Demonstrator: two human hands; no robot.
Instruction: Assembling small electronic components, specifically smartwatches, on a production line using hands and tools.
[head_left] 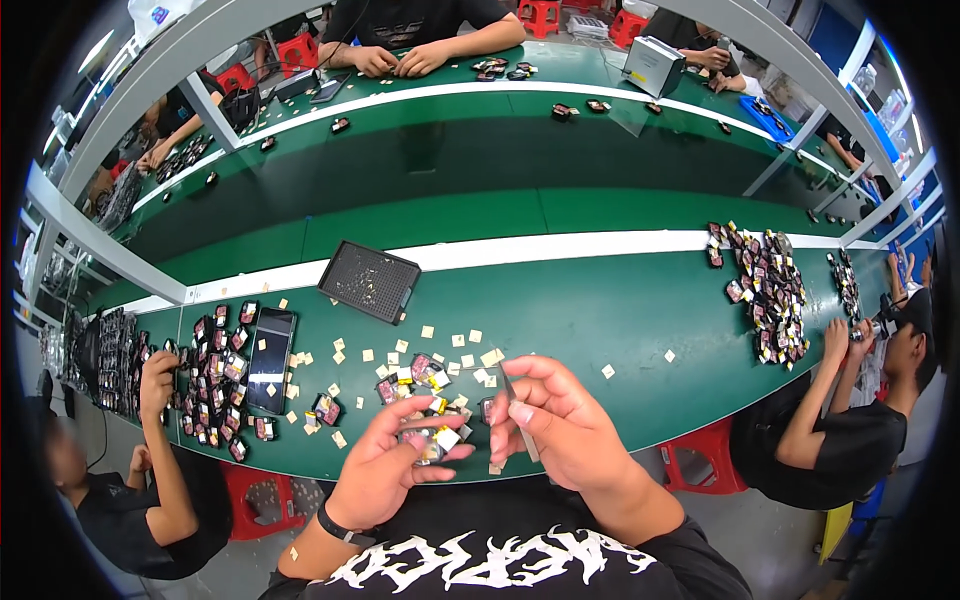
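Taking the view as a dial, a co-worker's hand (158, 382) is at half past eight, at the edge of a spread of black-and-pink parts (212, 385) on the green table (610, 300). Just beside that spread lies a dark phone (269, 360). A black tray (406, 297), tilted across the view, sits just past nine, pale squares inside. At seven, the left hand (385, 455) grips a small black part (430, 447) between thumb and fingers; just above lie loose parts (424, 369) among scattered squares. At five, the right hand (560, 415) pinches a thin grey tool (522, 425) (tweezers, by its shape), a pale square (492, 357) at its tip. A large heap (768, 295) lies at three.
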